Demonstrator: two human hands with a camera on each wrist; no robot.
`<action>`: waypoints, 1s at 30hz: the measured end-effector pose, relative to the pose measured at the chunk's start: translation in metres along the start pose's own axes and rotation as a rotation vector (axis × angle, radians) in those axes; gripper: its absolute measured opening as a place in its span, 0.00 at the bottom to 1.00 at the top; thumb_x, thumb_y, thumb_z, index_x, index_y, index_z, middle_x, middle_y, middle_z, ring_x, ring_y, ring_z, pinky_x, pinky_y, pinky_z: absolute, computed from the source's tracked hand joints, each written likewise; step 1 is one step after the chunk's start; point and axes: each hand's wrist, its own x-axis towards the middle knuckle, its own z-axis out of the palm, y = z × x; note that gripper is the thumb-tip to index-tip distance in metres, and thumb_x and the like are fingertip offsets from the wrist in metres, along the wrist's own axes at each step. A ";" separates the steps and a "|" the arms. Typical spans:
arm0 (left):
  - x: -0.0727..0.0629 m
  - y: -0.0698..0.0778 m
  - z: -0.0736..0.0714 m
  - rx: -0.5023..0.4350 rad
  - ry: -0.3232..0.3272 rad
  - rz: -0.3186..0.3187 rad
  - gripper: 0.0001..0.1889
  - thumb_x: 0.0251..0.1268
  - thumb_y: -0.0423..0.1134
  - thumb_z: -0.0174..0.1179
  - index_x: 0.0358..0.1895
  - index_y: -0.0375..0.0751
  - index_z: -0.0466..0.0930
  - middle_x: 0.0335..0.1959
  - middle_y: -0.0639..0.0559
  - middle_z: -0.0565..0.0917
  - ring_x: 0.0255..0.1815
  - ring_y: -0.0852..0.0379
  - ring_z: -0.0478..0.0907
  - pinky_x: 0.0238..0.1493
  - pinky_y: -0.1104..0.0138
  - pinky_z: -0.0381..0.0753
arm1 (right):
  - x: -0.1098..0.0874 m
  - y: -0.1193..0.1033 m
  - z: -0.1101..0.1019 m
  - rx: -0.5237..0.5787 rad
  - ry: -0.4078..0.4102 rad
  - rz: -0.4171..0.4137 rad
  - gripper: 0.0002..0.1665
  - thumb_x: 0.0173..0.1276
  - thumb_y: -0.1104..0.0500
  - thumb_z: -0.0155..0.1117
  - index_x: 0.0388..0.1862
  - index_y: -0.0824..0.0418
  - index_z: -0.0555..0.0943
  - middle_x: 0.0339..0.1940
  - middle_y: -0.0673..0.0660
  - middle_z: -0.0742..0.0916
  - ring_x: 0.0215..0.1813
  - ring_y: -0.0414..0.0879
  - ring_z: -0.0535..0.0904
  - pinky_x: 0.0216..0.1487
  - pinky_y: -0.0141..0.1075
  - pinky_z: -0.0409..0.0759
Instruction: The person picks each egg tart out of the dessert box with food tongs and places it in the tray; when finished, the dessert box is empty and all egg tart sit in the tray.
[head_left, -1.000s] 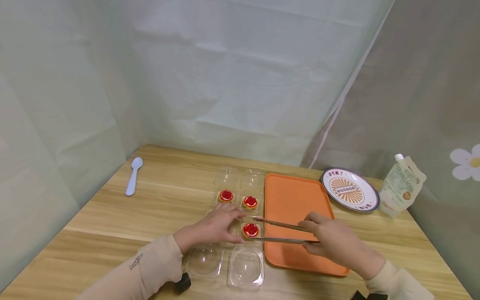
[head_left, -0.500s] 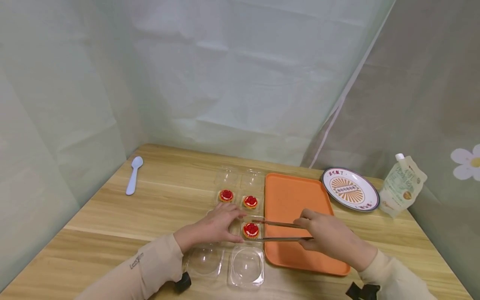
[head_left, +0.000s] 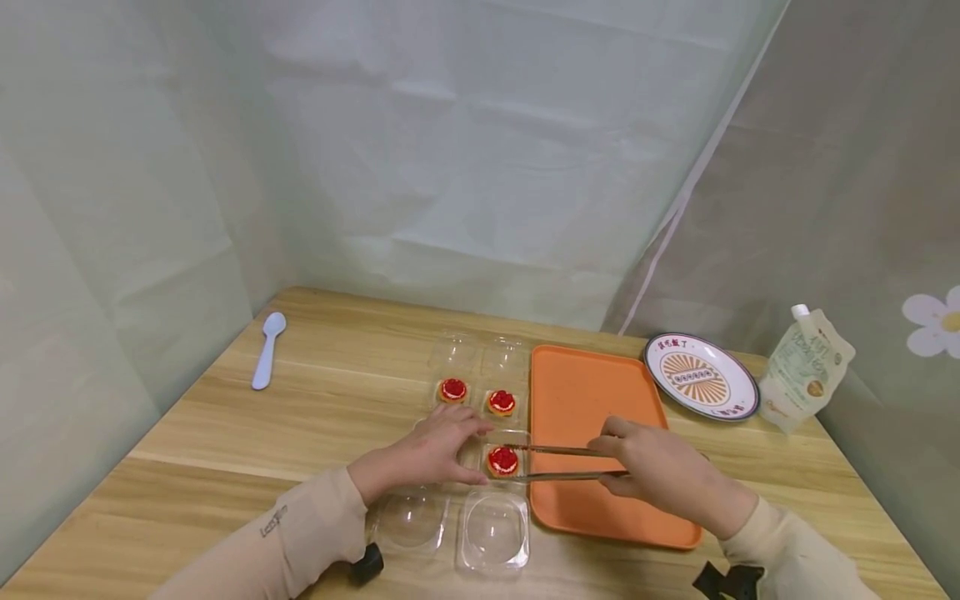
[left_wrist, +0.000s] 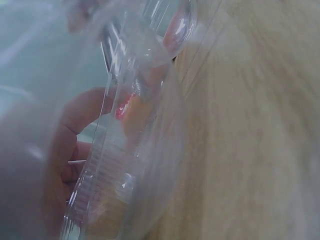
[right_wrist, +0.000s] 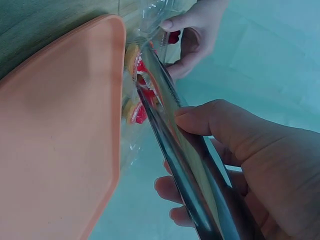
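My right hand [head_left: 667,467] grips metal tongs [head_left: 570,451] above the orange tray. Their tips lie either side of a red-topped tart [head_left: 502,462] in a clear plastic container [head_left: 523,461]. My left hand [head_left: 438,446] holds the clear containers from the left, thumb at the near side and fingers at the far side. The left wrist view shows its fingers partly behind blurred clear plastic [left_wrist: 150,150]. Another red tart shows by the left hand in the right wrist view. Two more tarts [head_left: 452,390] [head_left: 501,403] sit in containers just beyond.
Open clear lids [head_left: 493,533] lie toward the front. The orange tray [head_left: 592,383] is right of the containers, with a patterned plate [head_left: 701,379] and a spouted pouch [head_left: 806,371] beyond. A pale blue spoon [head_left: 265,354] lies far left on the wooden table [head_left: 187,450].
My right hand has shifted slightly left and away from me. The tongs' two arms stand a little closer together around the tart. My left hand stays in place.
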 end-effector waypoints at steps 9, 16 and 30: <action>0.000 0.000 -0.001 -0.001 0.000 0.001 0.38 0.48 0.59 0.69 0.63 0.44 0.73 0.57 0.50 0.78 0.62 0.50 0.70 0.66 0.51 0.69 | -0.002 0.002 -0.005 0.009 0.009 0.010 0.16 0.55 0.58 0.73 0.44 0.57 0.85 0.31 0.46 0.78 0.25 0.28 0.69 0.24 0.23 0.70; 0.000 -0.001 -0.001 -0.002 -0.003 0.002 0.39 0.48 0.59 0.69 0.63 0.44 0.73 0.58 0.50 0.77 0.63 0.49 0.70 0.67 0.51 0.68 | -0.005 0.003 -0.012 0.011 0.030 0.029 0.18 0.55 0.58 0.74 0.45 0.58 0.85 0.32 0.45 0.78 0.25 0.29 0.70 0.24 0.23 0.70; 0.000 -0.001 0.000 -0.011 -0.007 -0.013 0.38 0.49 0.59 0.69 0.63 0.44 0.73 0.60 0.49 0.77 0.65 0.47 0.69 0.70 0.49 0.64 | -0.023 0.012 -0.033 -0.058 0.108 0.045 0.19 0.51 0.57 0.76 0.45 0.56 0.85 0.33 0.44 0.78 0.26 0.27 0.67 0.23 0.24 0.69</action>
